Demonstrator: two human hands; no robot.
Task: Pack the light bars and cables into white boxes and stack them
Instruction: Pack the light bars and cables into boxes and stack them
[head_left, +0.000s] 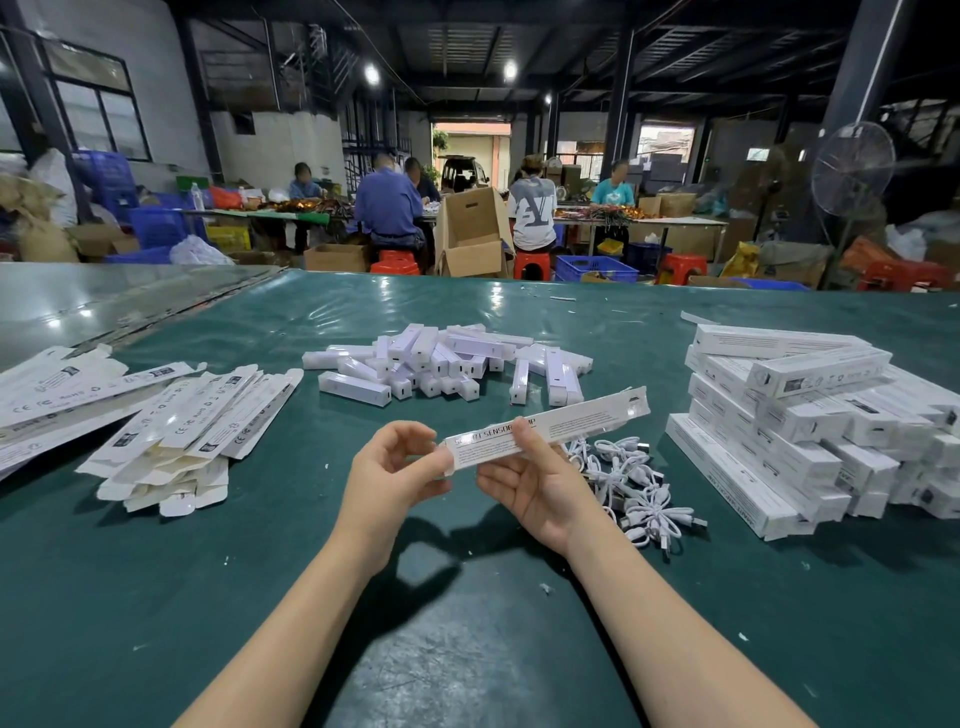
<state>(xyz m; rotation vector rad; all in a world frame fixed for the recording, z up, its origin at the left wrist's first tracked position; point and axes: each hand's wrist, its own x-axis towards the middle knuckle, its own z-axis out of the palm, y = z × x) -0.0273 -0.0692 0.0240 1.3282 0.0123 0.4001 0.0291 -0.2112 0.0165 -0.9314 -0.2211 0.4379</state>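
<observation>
From the head camera, our right hand (540, 488) grips a long white box (571, 423) near its middle, above the green table (234, 571), while our left hand (389, 467) pinches its left end. Coiled white cables (634, 483) lie just right of the box, partly hidden by it. Loose light bars (447, 364) are heaped beyond it, flat box blanks (192, 431) lie to its left, and stacked packed boxes (810, 431) stand to its right.

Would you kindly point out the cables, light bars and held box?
cables (634, 483): head view, middle of the tangle.
light bars (447, 364): head view, middle of the pile.
held box (587, 421): head view, its printed face.
</observation>
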